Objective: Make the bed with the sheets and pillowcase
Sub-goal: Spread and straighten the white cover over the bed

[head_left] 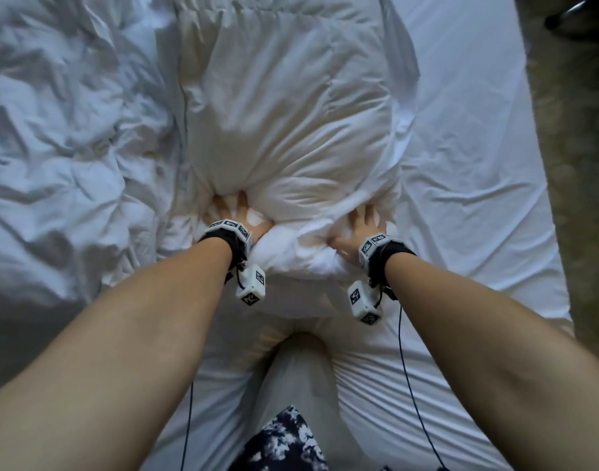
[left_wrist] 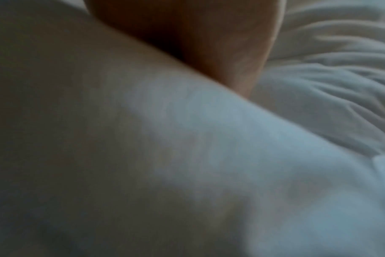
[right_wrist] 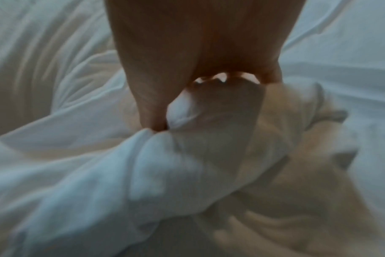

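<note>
A plump cream pillow lies lengthwise on the bed in front of me. A white pillowcase is bunched round its near end. My left hand digs its spread fingers into the pillow's near left corner, with fabric gathered at the palm. My right hand grips the near right corner. In the right wrist view the right hand pinches a fold of the pillowcase between thumb and fingers. The left wrist view shows only the left hand's palm behind blurred white fabric.
A crumpled white duvet fills the bed's left side. A smooth fitted sheet covers the right side up to the mattress edge. Beyond it is mottled carpet. My knee rests on the bed below the pillow.
</note>
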`<control>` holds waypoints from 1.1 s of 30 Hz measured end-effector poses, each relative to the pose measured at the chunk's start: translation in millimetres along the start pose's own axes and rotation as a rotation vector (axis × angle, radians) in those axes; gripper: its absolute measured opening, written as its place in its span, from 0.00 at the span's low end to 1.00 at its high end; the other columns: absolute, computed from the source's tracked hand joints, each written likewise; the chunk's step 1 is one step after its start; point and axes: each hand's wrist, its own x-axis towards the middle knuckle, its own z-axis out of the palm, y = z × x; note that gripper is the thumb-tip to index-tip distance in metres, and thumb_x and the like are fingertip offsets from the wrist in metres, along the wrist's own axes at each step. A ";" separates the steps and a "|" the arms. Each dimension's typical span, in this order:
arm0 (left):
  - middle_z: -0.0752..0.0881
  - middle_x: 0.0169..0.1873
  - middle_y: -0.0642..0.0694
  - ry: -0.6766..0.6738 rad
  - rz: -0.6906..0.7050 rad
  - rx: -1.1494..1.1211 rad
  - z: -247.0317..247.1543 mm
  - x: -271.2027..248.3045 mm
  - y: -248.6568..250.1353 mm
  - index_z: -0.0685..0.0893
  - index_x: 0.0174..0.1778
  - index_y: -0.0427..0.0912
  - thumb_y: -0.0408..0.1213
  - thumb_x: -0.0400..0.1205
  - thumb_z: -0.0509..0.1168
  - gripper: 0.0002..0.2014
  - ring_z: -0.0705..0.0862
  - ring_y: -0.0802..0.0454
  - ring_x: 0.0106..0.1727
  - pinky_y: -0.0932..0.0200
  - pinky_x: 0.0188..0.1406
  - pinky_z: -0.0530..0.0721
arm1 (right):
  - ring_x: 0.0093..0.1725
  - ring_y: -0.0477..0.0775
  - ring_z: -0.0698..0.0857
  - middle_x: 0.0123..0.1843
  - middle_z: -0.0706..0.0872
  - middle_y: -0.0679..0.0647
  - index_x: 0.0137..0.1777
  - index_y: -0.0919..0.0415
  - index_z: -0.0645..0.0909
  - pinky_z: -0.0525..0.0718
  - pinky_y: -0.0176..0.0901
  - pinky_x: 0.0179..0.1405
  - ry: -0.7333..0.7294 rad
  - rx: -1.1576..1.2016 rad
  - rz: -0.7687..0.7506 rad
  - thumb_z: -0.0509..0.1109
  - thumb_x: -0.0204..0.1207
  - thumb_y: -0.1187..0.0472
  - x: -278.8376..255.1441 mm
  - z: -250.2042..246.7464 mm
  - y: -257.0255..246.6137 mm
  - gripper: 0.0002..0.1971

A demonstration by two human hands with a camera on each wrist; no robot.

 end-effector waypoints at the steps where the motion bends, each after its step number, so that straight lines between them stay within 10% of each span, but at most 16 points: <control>1: 0.26 0.81 0.42 -0.021 -0.007 0.022 -2.5 -10.3 -0.8 0.27 0.78 0.66 0.81 0.63 0.50 0.55 0.35 0.30 0.83 0.31 0.80 0.40 | 0.85 0.65 0.43 0.86 0.36 0.56 0.85 0.50 0.36 0.49 0.63 0.82 0.005 0.043 0.001 0.64 0.71 0.35 -10.4 -0.8 4.3 0.52; 4: 0.44 0.84 0.36 -0.046 0.068 0.104 -13.9 -48.0 -2.4 0.43 0.85 0.54 0.63 0.79 0.54 0.42 0.50 0.33 0.84 0.39 0.81 0.53 | 0.80 0.68 0.64 0.86 0.53 0.59 0.85 0.47 0.49 0.67 0.61 0.77 0.003 0.139 -0.037 0.66 0.73 0.45 -54.7 -6.5 17.8 0.43; 15: 0.82 0.68 0.42 0.251 0.458 -0.052 -20.8 -279.0 -14.5 0.78 0.73 0.46 0.51 0.83 0.65 0.24 0.80 0.43 0.68 0.52 0.70 0.76 | 0.75 0.59 0.74 0.78 0.74 0.56 0.76 0.53 0.73 0.72 0.49 0.74 0.275 0.197 -0.195 0.66 0.79 0.46 -257.8 -9.9 33.5 0.27; 20: 0.88 0.58 0.44 0.399 0.482 -0.165 -38.3 -368.9 -57.3 0.84 0.65 0.45 0.48 0.80 0.68 0.19 0.86 0.48 0.58 0.62 0.55 0.78 | 0.72 0.59 0.77 0.75 0.77 0.57 0.74 0.55 0.76 0.74 0.46 0.70 0.329 0.201 -0.277 0.65 0.80 0.49 -325.5 -15.0 2.6 0.24; 33: 0.87 0.59 0.42 0.500 0.268 -0.310 -89.8 -439.9 -230.1 0.87 0.61 0.44 0.44 0.81 0.66 0.15 0.84 0.43 0.59 0.53 0.61 0.82 | 0.70 0.59 0.79 0.72 0.80 0.56 0.74 0.52 0.76 0.76 0.47 0.70 0.328 0.167 -0.414 0.66 0.80 0.49 -414.4 10.0 -153.4 0.23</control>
